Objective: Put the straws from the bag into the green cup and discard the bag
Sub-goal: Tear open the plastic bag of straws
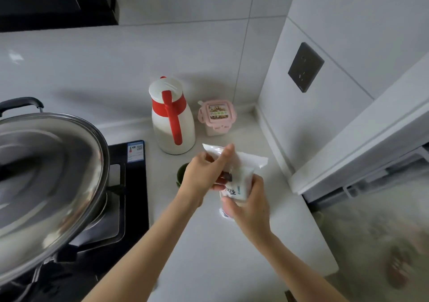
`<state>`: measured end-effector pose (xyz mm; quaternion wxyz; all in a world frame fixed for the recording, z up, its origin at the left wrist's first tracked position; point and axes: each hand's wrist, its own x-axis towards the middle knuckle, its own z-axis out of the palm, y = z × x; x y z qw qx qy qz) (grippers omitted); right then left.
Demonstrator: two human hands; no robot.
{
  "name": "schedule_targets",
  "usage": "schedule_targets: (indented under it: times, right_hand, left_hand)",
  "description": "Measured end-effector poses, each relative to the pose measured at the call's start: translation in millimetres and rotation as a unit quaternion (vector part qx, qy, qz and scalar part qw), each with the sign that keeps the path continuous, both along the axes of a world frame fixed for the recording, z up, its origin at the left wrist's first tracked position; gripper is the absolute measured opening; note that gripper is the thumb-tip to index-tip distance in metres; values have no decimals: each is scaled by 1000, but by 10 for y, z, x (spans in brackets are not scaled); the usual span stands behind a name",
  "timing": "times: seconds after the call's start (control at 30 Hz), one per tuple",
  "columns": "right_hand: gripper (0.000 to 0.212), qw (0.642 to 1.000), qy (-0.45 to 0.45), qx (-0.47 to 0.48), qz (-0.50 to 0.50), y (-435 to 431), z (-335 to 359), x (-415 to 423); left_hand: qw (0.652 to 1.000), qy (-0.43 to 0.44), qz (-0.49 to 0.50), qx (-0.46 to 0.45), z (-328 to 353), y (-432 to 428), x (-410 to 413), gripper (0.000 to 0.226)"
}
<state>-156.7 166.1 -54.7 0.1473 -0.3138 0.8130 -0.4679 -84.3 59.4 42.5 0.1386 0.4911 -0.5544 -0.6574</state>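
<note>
Two hands hold the straw bag [242, 162] above the white countertop [209, 243]. Your left hand [204, 171] pinches its upper part; your right hand [250, 199] grips its lower end. The green cup [182, 174] stands on the countertop beside the stove [132, 185], partly hidden behind your left hand, near the thermos jug [171, 118]

White printed plastic bag [242, 181] held upright off the counter [209, 243], dark green cup [182, 174] just left, mostly hidden

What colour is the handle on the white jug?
The handle on the jug is red, shown in the head view.
</note>
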Motion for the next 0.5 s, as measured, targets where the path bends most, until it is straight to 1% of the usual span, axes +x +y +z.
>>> schedule_targets:
  times: [0.1, 0.13, 0.17, 0.2, 0.23, 0.27, 0.3, 0.33, 0.37, 0.4, 0.47, 0.5]
  right_hand:
    - [54, 994, -10, 55, 89, 146, 49, -63]
    - [51, 988, -27, 82, 128, 198, 98, -115]
    - [49, 977, -63, 104, 173, 243, 170, -174]
    - [47, 963, -118, 113, 213, 283, 264, -235]
    - [45, 950, -182, 99, 235, 309, 386, -288]
    - [43, 942, -236, 70, 229, 320, 526, -336]
    - [39, 940, -271, 33, 204, 319, 682, -373]
    - [30, 944, -279, 2, 177, 309, 847, -392]
    - [18, 951, -263, -8, 162, 295, 985, -384]
    - [14, 957, -241, 0, 162, 283, 1092, -349]
    - [24, 961, -200, 37, 187, 264, 1198, -249]
    - [23, 961, -188, 57, 194, 260, 1215, -216]
  left_hand:
    - [999, -36, -18, 13, 59, -33, 14, 39]
    - [999, -40, -31, 17, 78, -33, 23, 36]
    - [998, -40, -46, 20, 96, -28, 34, 32]
    - [997, -40, -61, 20, 122, -20, 50, 29]
    - [996, -40, -75, 21, 146, -16, 66, 27]
    - [995, -40, -91, 24, 175, -5, 80, 25]
    - [993, -40, -110, 27, 191, 8, 92, 23]
    - [990, -41, -131, 28, 200, 26, 104, 22]
    - [987, -41, -152, 29, 203, 53, 112, 21]
    - [984, -42, -169, 28, 198, 86, 124, 20]
    - [982, -44, -181, 28, 170, 143, 158, 21]
    - [983, -43, -175, 32, 156, 160, 180, 27]
